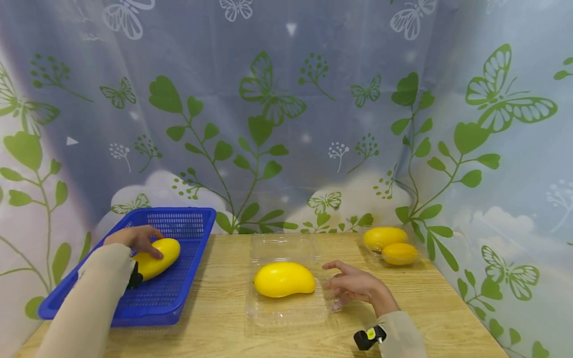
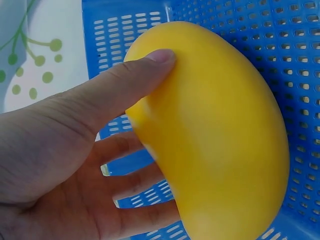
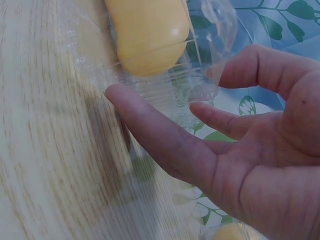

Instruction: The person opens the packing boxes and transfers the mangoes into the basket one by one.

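Note:
A yellow mango lies tilted inside the blue plastic basket at the left. My left hand grips it; in the left wrist view the thumb presses on its top and the other fingers reach along its side. Another mango rests in a clear plastic box with its lid folded back, in the middle of the table. At the box's right edge is my right hand, fingers loosely spread. In the right wrist view its thumb and fingertips lie close against the clear plastic; firm contact is hard to judge.
At the back right, a second clear plastic box holds two yellow mangoes. The wooden table bears everything. Behind and beside it hangs a curtain printed with leaves and butterflies.

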`<action>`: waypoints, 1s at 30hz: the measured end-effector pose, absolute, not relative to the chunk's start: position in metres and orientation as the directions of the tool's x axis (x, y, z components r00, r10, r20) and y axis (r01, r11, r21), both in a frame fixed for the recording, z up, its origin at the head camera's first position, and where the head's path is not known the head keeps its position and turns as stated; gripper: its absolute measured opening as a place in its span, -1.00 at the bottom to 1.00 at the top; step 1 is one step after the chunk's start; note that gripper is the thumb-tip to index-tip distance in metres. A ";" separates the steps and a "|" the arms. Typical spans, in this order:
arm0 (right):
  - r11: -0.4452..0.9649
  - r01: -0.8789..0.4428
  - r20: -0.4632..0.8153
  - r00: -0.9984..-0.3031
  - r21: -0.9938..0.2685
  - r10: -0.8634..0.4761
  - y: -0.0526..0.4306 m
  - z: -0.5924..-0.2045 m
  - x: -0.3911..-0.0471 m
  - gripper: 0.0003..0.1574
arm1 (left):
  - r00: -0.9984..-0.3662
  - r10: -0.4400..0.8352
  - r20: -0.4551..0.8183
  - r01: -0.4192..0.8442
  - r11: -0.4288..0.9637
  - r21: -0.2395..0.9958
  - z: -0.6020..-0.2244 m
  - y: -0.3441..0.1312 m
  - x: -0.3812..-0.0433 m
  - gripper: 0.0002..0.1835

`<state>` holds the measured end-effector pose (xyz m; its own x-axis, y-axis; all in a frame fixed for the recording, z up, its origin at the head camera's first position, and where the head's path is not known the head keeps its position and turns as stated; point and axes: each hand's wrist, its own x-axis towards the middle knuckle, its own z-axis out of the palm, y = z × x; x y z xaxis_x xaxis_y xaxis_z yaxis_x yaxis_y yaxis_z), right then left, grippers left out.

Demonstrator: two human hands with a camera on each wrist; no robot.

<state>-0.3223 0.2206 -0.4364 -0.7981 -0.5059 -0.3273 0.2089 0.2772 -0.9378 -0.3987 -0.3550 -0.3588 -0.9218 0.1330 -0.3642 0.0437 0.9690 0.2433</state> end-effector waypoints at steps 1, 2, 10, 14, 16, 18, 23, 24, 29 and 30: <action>0.278 0.208 -0.328 -0.797 -0.938 -0.508 0.221 -0.436 -0.322 -0.13 | -0.921 0.124 -0.369 0.032 0.969 0.245 -0.359 -0.356 -0.399 -0.15; 0.276 0.209 -0.327 -0.796 -0.938 -0.509 0.221 -0.436 -0.322 -0.13 | -0.921 0.124 -0.370 0.032 0.969 0.244 -0.359 -0.356 -0.398 -0.14; 0.272 0.201 -0.319 -0.799 -0.941 -0.511 0.221 -0.436 -0.322 -0.13 | -0.922 0.117 -0.369 0.019 0.965 0.261 -0.361 -0.358 -0.401 -0.12; 0.270 0.192 -0.311 -0.799 -0.943 -0.515 0.222 -0.437 -0.322 -0.15 | -0.928 0.108 -0.357 0.007 0.962 0.273 -0.362 -0.357 -0.402 -0.11; 0.268 0.195 -0.312 -0.798 -0.943 -0.516 0.222 -0.436 -0.322 -0.15 | -0.934 0.097 -0.344 -0.002 0.961 0.276 -0.362 -0.357 -0.403 -0.12; 0.268 0.201 -0.316 -0.798 -0.942 -0.513 0.222 -0.436 -0.323 -0.15 | -0.940 0.096 -0.327 0.003 0.962 0.274 -0.362 -0.356 -0.404 -0.13; 0.272 0.202 -0.318 -0.805 -0.941 -0.501 0.222 -0.437 -0.323 -0.14 | -0.949 0.090 -0.302 0.006 0.964 0.267 -0.361 -0.358 -0.404 -0.15; 0.273 0.200 -0.317 -0.805 -0.941 -0.501 0.222 -0.437 -0.324 -0.14 | -0.950 0.089 -0.300 0.005 0.963 0.268 -0.361 -0.358 -0.404 -0.15; 0.273 0.203 -0.319 -0.806 -0.940 -0.498 0.222 -0.439 -0.325 -0.15 | -0.954 0.074 -0.289 -0.009 0.961 0.276 -0.363 -0.362 -0.402 -0.14; 0.273 0.203 -0.319 -0.806 -0.940 -0.499 0.222 -0.439 -0.325 -0.15 | -0.955 0.074 -0.289 -0.010 0.960 0.279 -0.363 -0.363 -0.402 -0.14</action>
<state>-0.3248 0.2220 -0.4392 -0.8057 -0.4991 -0.3190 0.2029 0.2735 -0.9402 -0.4018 -0.3631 -0.3630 -0.9546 0.0739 -0.2885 -0.0100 0.9602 0.2791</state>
